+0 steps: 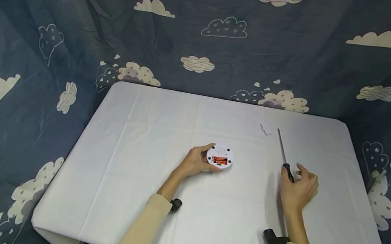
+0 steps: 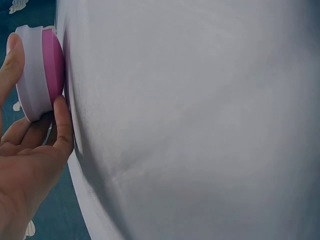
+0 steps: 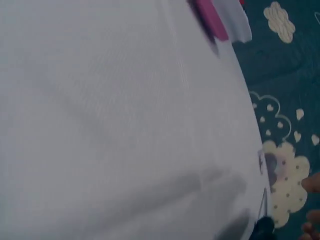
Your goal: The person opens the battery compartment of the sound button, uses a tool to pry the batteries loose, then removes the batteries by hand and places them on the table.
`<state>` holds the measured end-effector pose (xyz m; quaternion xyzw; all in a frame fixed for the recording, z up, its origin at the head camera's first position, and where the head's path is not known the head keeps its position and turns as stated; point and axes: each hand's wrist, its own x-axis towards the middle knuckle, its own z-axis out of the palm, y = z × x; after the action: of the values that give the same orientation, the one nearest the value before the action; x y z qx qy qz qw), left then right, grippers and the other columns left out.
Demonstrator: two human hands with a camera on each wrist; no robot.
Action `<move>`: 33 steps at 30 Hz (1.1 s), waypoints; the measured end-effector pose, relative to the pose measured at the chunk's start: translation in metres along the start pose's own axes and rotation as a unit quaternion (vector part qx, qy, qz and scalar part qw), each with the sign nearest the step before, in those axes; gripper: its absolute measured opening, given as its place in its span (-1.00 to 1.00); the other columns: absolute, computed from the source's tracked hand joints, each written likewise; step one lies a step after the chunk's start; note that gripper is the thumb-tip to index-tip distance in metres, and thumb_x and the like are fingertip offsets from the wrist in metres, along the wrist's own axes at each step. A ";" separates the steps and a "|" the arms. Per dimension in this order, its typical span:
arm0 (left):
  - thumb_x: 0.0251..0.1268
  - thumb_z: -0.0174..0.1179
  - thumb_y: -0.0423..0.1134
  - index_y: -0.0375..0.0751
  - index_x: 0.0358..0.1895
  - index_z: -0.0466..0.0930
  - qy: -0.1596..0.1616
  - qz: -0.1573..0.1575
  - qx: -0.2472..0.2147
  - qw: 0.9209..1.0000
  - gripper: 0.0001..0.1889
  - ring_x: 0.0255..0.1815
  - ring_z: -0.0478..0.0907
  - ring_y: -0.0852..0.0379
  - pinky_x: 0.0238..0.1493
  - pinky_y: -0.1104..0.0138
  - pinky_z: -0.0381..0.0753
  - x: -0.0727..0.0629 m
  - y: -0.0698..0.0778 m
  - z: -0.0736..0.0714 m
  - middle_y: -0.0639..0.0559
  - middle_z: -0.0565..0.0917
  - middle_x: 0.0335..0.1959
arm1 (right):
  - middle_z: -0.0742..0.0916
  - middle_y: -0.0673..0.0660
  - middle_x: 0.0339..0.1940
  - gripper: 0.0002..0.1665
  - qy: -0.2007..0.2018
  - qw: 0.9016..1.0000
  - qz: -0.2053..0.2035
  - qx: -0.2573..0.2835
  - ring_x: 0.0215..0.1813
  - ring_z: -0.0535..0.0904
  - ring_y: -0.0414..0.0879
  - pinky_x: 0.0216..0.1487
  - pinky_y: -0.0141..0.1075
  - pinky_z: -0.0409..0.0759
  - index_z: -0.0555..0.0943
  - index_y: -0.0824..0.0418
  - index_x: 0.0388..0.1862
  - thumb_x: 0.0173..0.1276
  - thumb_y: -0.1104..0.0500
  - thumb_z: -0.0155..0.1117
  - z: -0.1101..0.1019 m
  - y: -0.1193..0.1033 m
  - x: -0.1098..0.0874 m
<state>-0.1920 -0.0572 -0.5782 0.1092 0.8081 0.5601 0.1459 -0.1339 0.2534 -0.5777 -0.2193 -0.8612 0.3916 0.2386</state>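
My left hand (image 1: 196, 161) holds a round white device (image 1: 220, 148) by its rim, with thumb and fingers on either side. Its underside faces up in the head view, showing a battery bay with red batteries (image 1: 219, 160) and dark feet around it. From the side, in the left wrist view, the device has a white body (image 2: 33, 70) and a pink face (image 2: 54, 65). Toward the right, a screwdriver (image 1: 282, 147) with a black handle points away from me. My right hand (image 1: 297, 191) is at that handle, thumb and forefinger spread to either side with a gap visible.
A small clear piece with tiny dark parts, perhaps screws (image 1: 265, 129), lies toward the back of the white-covered table (image 1: 156, 124). Dark fabric with clouds (image 1: 222, 57) hangs behind the table and along its sides. Black wrist cameras (image 1: 274, 239) sit on both forearms.
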 end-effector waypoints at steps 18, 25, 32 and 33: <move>-0.06 0.66 -0.23 -0.18 0.56 0.34 -0.020 0.021 0.017 0.999 0.02 -0.03 0.60 0.16 -0.08 0.45 0.66 0.000 -0.001 -0.001 -0.20 0.54 0.44 | 0.60 0.23 -0.36 -0.75 -0.275 0.950 -0.123 0.076 -0.30 0.39 -0.08 -0.25 -0.37 0.34 0.85 0.27 -0.16 0.20 0.20 0.62 0.065 -0.073 -0.036; -0.07 0.66 -0.30 -0.18 0.55 0.35 -0.022 0.025 0.015 0.999 0.00 0.01 0.62 0.14 -0.04 0.47 0.68 0.000 0.002 0.001 -0.23 0.55 0.41 | 0.65 0.24 -0.27 -0.75 -0.319 0.941 -0.106 0.032 -0.26 0.45 -0.03 -0.28 -0.33 0.37 0.82 0.31 -0.20 0.19 0.21 0.62 0.061 -0.079 -0.029; -0.07 0.67 -0.29 -0.17 0.54 0.37 -0.020 0.028 0.036 0.999 -0.01 -0.06 0.57 0.20 -0.08 0.50 0.64 0.000 0.001 0.002 -0.24 0.56 0.40 | 0.66 0.27 -0.14 -0.77 -0.353 0.932 -0.075 0.008 -0.14 0.47 0.04 -0.23 -0.27 0.39 0.80 0.32 -0.22 0.29 0.16 0.55 0.057 -0.086 -0.023; -0.07 0.67 -0.28 -0.16 0.54 0.38 -0.020 0.028 0.040 0.999 -0.01 -0.07 0.57 0.20 -0.09 0.50 0.63 0.000 0.001 0.001 -0.23 0.57 0.38 | 0.66 0.26 -0.15 -0.78 -0.356 0.932 -0.076 0.003 -0.16 0.47 0.03 -0.25 -0.28 0.40 0.79 0.31 -0.23 0.30 0.16 0.54 0.056 -0.087 -0.023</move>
<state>-0.1915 -0.0554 -0.5776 0.1488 0.8233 0.5290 0.1420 -0.1655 0.1563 -0.5479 0.0014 -0.9024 0.4276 -0.0534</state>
